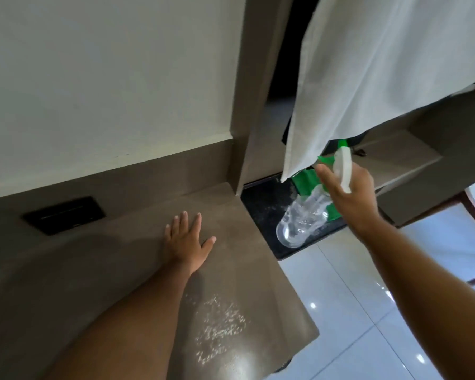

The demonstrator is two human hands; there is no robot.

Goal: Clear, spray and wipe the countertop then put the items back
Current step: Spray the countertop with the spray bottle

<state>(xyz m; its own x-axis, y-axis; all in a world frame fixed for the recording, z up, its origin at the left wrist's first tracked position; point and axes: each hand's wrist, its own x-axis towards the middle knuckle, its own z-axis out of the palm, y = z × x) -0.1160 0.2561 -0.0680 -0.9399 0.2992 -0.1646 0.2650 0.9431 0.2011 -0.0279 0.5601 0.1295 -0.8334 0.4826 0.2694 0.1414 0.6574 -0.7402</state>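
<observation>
Brown countertop (115, 270) at lower left is already beaded with spray droplets (220, 325). Left hand (185, 239) is laid flat and released; right hand (348, 193) is clenched around the clear spray bottle (302, 218) at centre right. Untouched patches should be misted evenly before wiping.

Your countertop (137, 259) looked like smooth brown stone or laminate, matt over most of its face, with a glossy glare near the front corner where spray droplets (220, 327) beaded white. The spray bottle (302, 218) in your right hand (348, 193) was clear, shiny plastic with a whitish plastic head and green trigger. The white cloth (368, 78) hanging above it looked like thin, soft woven fabric, matt and creased. The floor tiles (368, 311) were pale and highly glossy, throwing back light spots. The wall (107, 78) looked painted, flat and matt. The dark slab (263, 209) below the bottle looked like speckled black stone.
</observation>
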